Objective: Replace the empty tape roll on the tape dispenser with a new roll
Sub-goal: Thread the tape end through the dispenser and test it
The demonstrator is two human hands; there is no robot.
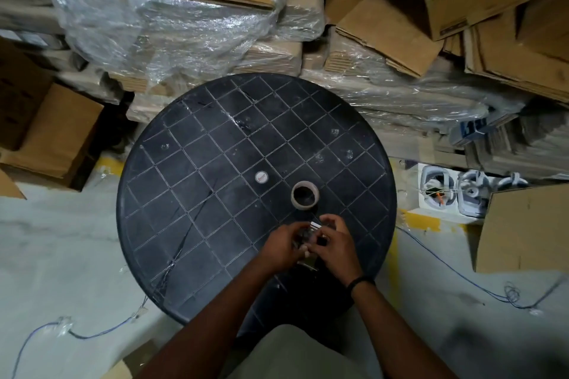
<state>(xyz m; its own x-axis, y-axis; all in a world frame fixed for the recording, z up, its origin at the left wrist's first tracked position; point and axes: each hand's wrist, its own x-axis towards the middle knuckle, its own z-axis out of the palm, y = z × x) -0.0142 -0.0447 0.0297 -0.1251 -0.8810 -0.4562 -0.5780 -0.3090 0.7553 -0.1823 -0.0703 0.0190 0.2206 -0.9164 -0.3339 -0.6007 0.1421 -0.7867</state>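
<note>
A tape roll (pixel 304 195) with a brown cardboard core stands on its side on the round black table (pixel 191 188), just beyond my hands. Both hands meet over the table's near right part around a small dark tape dispenser (pixel 308 238), which they mostly hide. My left hand (pixel 282 245) grips its left side with curled fingers. My right hand (pixel 334 243) curls over its right side, fingertips at a shiny metal edge on top. Whether a roll sits in the dispenser is hidden.
A small white round cap (pixel 261 177) lies near the table's middle. Stacked cardboard boxes (pixel 385 34) and loose plastic wrap (pixel 172 18) crowd the far side. An open box (pixel 523 228) stands on the right, and a thin blue wire (pixel 446 271) runs across the floor.
</note>
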